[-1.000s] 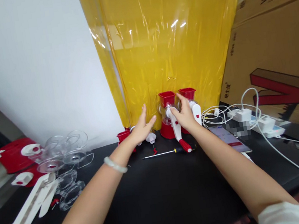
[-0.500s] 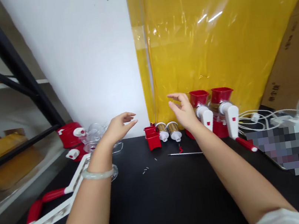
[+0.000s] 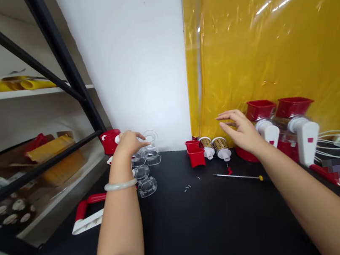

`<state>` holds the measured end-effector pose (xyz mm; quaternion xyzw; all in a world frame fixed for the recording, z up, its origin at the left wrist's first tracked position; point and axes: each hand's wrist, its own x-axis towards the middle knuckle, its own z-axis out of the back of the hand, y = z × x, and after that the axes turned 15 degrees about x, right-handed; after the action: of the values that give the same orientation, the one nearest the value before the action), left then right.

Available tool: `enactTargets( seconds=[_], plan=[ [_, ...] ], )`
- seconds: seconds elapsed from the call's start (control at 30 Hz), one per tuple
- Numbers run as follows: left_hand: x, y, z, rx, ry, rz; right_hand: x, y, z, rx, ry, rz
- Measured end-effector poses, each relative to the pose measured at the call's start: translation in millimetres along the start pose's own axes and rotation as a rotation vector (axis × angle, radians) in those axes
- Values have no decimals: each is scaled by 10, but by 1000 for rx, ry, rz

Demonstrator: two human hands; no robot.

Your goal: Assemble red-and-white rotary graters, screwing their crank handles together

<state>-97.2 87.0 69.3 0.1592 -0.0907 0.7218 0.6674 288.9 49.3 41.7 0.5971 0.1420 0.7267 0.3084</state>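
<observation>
My left hand (image 3: 131, 144) is above the clear plastic parts (image 3: 151, 153) at the left, fingers apart and holding nothing; whether it touches them I cannot tell. Partly behind it is a red base (image 3: 110, 141). My right hand (image 3: 240, 131) hovers open, fingers spread, just left of a red and white hand-cranked grater (image 3: 261, 110). A second such grater (image 3: 294, 106) stands to its right. Two grater drums (image 3: 222, 149) and small red hoppers (image 3: 196, 156) sit between my hands.
A screwdriver (image 3: 241, 175) lies on the black table (image 3: 205, 233), with several small screws (image 3: 188, 187) nearby. White crank arms with red handles (image 3: 88, 222) lie at the left. White cables (image 3: 338, 138) are at the right, and a black-framed shelf (image 3: 84, 97) borders the left.
The view has turned left, so the table things appear farther right. My left hand has moved nearer the red base and clear parts. Both hands stay open.
</observation>
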Motion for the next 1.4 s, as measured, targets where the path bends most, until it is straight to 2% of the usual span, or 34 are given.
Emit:
enactTargets(
  seconds=[0.1, 0.17, 0.43, 0.57, 0.7, 0.83, 0.93, 1.0, 1.1, 1.2, 1.3, 1.4],
  plan=[
    [36, -209, -87, 20, 41, -55, -13, 4, 28, -6, 2, -2],
    [47, -275, -125, 30, 41, -57, -21, 6, 39, -13, 10, -4],
    [67, -287, -130, 64, 17, -124, -45, 14, -6, -62, 73, 23],
    [80, -357, -131, 137, -64, -136, -72, -30, -65, -102, 118, -29],
    [95, -413, -125, 161, -53, -128, -111, -145, -130, -147, 199, -62],
    [80, -464, -43, 147, -52, -126, -150, -224, -189, -191, 267, -75],
    [-8, -536, 135, 92, -112, -156, -166, -207, -212, -190, 287, -77],
    [-124, -608, 310, 2, -148, -221, -167, -153, -211, -180, 291, -76],
    [-373, -752, 591, -162, -158, -394, -155, -17, -184, -120, 264, -73],
    [-628, -926, 789, -292, -96, -604, -134, 150, -134, -20, 211, -47],
    [-803, -1110, 859, -352, 44, -792, -113, 305, -83, 64, 203, -24],
    [-901, -1282, 840, -373, 161, -946, -98, 432, -50, 106, 323, -45]
  ],
)
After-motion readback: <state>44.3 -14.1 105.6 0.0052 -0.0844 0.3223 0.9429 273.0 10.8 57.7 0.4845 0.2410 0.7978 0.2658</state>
